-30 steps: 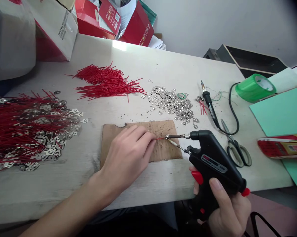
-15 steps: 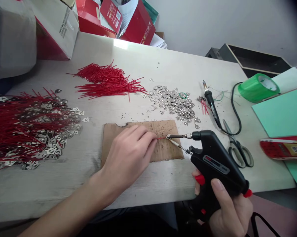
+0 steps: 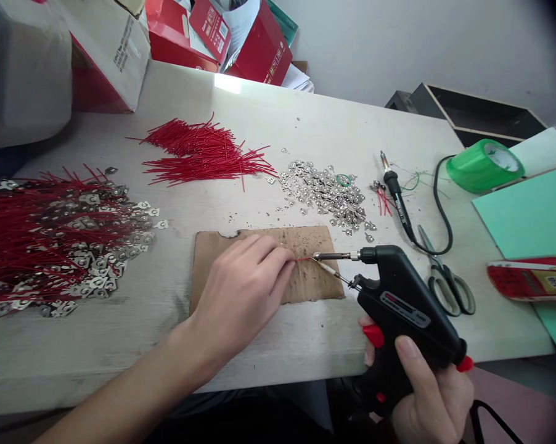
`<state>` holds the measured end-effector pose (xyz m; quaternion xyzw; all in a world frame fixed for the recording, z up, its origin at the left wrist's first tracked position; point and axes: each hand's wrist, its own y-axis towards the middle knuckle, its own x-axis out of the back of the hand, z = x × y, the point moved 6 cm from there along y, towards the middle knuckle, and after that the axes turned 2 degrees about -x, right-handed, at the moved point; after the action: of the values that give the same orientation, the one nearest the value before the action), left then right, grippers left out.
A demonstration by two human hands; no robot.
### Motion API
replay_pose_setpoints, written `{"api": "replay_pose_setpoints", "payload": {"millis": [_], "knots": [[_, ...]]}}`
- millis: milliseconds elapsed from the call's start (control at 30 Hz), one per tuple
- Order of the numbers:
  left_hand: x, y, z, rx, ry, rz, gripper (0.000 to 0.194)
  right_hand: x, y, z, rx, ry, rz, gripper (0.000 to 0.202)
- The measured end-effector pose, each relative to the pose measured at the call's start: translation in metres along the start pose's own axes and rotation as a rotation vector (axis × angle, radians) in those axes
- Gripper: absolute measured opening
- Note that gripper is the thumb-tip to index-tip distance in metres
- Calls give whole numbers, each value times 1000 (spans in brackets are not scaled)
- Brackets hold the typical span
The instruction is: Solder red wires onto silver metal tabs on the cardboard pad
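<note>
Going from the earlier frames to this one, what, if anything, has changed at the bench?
Nothing visibly moved beyond a slight shift of the whole view; nothing was taken up or let go. The left hand still pinches a red wire over the cardboard, and the right hand still grips the soldering gun.

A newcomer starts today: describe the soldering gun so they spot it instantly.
Near the front edge of the pale table lies brown cardboard. The soldering gun, in the right hand, points across it. Unlike the slim iron lying beyond, it is pistol-shaped with a red trigger.
</note>
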<state>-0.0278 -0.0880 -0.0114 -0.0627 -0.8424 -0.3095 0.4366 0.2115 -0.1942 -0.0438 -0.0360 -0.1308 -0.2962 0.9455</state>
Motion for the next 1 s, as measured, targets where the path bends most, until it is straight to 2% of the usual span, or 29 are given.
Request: {"api": "replay_pose_setpoints", "payload": {"millis": [333, 567, 700, 833, 1000], "knots": [[0, -1, 0, 10, -14, -8, 13, 0, -5, -5, -120, 76, -35, 35], [0, 0, 0, 10, -15, -4, 14, 1, -5, -5, -90, 37, -2, 32], [0, 0, 0, 10, -12, -1, 14, 0, -5, -3, -57, 50, -41, 32], [-1, -1, 1, 12, -12, 4, 15, -1, -6, -4, -104, 62, -53, 33], [0, -1, 1, 9, -16, 2, 15, 0, -4, -4, -32, 89, -19, 26]]}}
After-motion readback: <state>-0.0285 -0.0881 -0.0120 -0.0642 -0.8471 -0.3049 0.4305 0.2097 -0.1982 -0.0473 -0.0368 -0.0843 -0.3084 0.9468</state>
